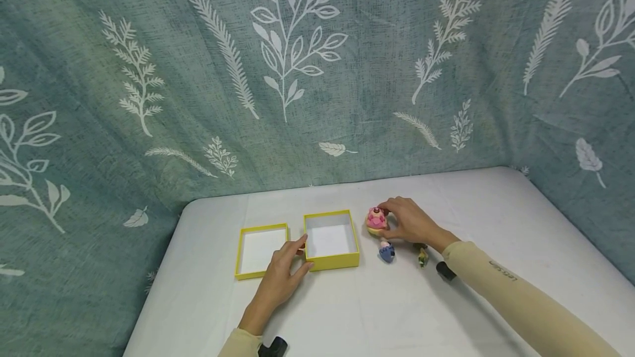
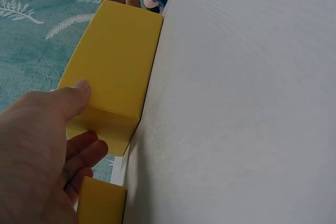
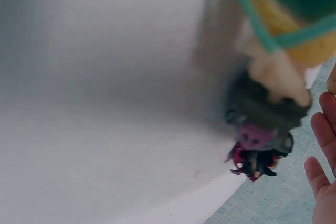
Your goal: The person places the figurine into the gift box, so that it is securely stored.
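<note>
The left hand [image 1: 280, 280] is at the near left corner of an open yellow box [image 1: 338, 261] with a white inside. In the left wrist view its thumb presses the box's front wall and its curled fingers lie along the left side. My right hand [image 1: 409, 220] holds a pink toy figurine [image 1: 376, 220] with a yellowish base, from its right side, just right of the box. Close below stands a small blue figurine [image 1: 386, 251]. Under the right wrist is a green and yellow figurine [image 1: 423, 257].
A shallow yellow-rimmed lid [image 1: 238, 252] lies left of the box, white inside up. Blurred in the right wrist view are a dark figurine with a purple snout [image 3: 256, 136] and a red and black one [image 3: 254, 163]. A patterned green curtain [image 1: 317, 98] hangs behind the white table [image 1: 377, 313].
</note>
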Tool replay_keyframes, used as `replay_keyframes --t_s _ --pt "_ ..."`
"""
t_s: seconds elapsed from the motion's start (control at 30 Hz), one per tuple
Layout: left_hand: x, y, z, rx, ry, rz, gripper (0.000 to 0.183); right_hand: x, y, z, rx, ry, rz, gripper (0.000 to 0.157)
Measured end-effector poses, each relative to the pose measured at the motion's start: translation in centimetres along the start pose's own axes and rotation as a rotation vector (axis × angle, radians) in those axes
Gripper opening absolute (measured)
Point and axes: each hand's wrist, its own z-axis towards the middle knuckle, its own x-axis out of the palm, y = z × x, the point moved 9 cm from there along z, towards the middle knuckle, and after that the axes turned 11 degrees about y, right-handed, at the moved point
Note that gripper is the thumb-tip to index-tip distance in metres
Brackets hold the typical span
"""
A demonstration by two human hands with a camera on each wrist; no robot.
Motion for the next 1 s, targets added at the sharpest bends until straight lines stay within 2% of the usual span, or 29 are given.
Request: replay_keyframes --t_s 0.27,0.5,0.87,1.0 --pt "0.1 0.0 -0.1 0.016 0.003 -0.003 0.063 -0.8 0.9 0.3 0.0 -0.006 0.051 0.061" --pt "0.2 0.0 -0.2 0.02 -0.004 0.005 0.061 -1.4 2.1 0.5 -0.051 -0.049 0.056 0.059" --pt "0.1 -0.8 -0.6 0.071 -0.049 0.046 0.062 -2.0 3.3 1.1 -0.079 -0.031 0.049 0.059" --pt "0.1 -0.8 -0.6 0.065 -0.049 0.043 0.062 -2.2 3.7 1.3 -0.092 -0.028 0.047 0.059"
